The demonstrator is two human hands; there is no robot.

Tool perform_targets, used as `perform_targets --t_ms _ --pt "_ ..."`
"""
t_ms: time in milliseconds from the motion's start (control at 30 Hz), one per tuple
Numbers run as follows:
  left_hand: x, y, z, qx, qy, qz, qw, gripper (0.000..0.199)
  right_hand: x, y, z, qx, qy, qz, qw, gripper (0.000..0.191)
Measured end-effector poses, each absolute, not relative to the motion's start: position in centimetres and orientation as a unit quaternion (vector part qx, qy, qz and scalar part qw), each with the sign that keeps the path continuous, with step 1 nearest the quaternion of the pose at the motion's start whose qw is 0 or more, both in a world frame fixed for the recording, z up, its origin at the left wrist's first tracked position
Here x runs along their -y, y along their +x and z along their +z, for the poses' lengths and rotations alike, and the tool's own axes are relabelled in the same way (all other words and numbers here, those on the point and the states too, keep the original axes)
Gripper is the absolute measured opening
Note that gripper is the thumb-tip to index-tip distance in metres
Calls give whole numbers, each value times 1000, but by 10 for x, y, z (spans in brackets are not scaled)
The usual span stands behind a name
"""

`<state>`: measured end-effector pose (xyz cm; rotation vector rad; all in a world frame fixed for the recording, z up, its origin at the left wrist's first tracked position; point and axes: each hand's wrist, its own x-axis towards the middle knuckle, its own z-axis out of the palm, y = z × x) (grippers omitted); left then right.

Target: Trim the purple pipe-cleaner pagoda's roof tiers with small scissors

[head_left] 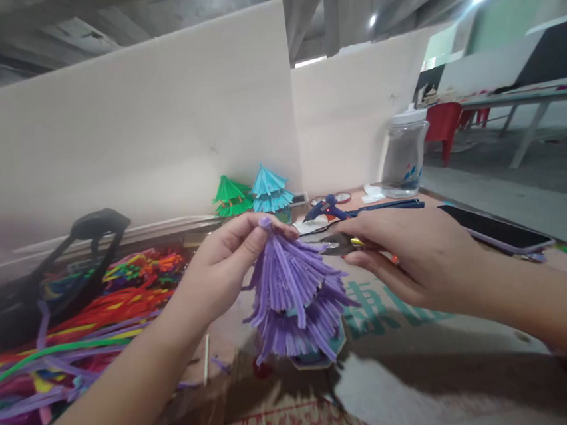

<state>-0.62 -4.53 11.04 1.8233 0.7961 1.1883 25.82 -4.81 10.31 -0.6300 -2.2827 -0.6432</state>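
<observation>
A purple pipe-cleaner tree with layered, fringed tiers stands in front of me on a small base. My left hand pinches its tip between thumb and fingers. On the other side, my right hand is closed around a pair of pliers, whose handles are mostly hidden in the palm. The metal jaws point left at the tree's upper right side, close to the purple strands. Whether they grip a strand, I cannot tell.
Behind stand a green tree and a light-blue tree. A blue glue gun, a water bottle and a phone lie or stand toward the right. Loose coloured pipe cleaners and a black strapped object fill the left.
</observation>
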Motion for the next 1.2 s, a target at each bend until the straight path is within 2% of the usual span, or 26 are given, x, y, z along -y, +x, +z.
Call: perform_targets --t_ms 267,400,567,700,933,1200 --pt "50 -3 111 -324 760 473 306 20 58 254 107 896 -229 -236 299 24" --pt "53 -2 112 -349 767 476 252 17 57 255 104 888 -228 -240 320 25" --pt "60 -2 113 -389 742 485 250 18 56 256 100 884 -222 -245 331 22" --pt "62 -1 114 -383 734 481 289 19 58 256 100 884 -198 -264 333 18" --pt "61 -2 113 -368 735 476 312 19 64 253 100 886 -192 -264 329 25" --pt "60 0 115 -368 737 480 302 20 63 255 100 877 -197 -287 331 21"
